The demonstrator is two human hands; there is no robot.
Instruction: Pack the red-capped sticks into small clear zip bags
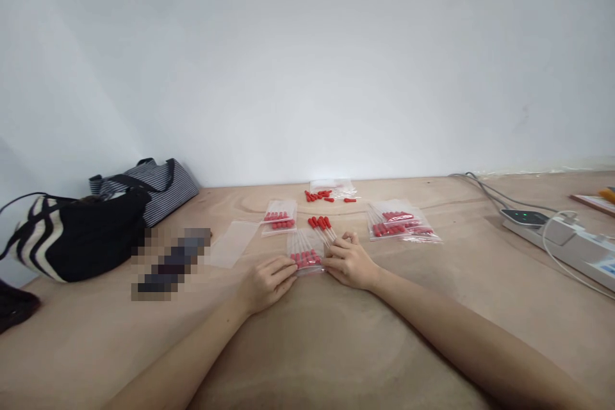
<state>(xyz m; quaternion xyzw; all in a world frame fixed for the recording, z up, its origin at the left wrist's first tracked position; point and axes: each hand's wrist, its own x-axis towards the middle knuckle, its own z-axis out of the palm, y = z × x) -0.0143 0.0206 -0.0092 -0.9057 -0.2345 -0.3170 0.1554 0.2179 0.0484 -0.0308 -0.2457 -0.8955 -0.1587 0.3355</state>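
Observation:
Directly in front of me lies a clear zip bag [307, 261] holding several droppers with red rubber bulbs, their bulbs toward me. My left hand [270, 282] pinches the bag's left edge near its opening end. At the bag's right corner are the fingertips of my right hand [353, 262]. Several loose droppers [320, 224] fan out from under the right fingers, red bulbs pointing away from me and pale stems running into the hand. The ends of these stems are hidden by the fingers.
Filled zip bags lie at left [279, 218] and right [398, 224]. Behind are loose red bulbs [318, 195] with thin clear tubes [346, 191]. An empty zip bag [235, 243], a blurred dark object [175, 262] and bags [96, 230] sit left; a power strip [562, 240] is right.

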